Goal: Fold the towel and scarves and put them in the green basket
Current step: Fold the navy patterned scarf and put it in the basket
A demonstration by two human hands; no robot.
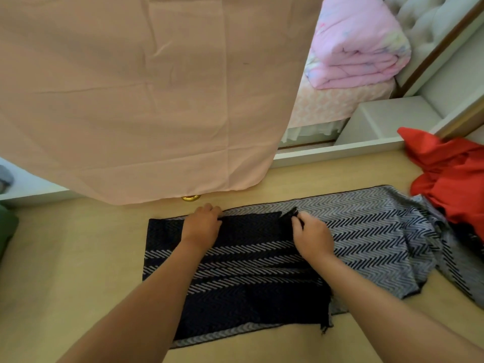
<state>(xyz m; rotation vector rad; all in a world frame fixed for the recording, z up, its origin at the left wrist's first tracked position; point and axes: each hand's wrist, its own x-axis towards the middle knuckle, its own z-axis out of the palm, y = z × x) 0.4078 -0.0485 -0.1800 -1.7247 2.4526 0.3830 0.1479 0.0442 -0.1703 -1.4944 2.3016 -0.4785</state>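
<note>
Step in hand: first fold of the navy-and-grey herringbone woven scarf, spread flat. Far left of the scarf, a dark green shape; possibly the basket, cannot confirm. On the scarf's far edge the left hand grips with curled fingers. The right hand pinches the fringed corner. Next, judged: square the flap, then fold in the grey length right of it, beside the crumpled red cloth.

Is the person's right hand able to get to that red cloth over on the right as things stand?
Probably yes. The red cloth lies on the same side as the right hand, with only the flat scarf between them. But the hand is pinching the scarf's dark end and must let go first.
</note>
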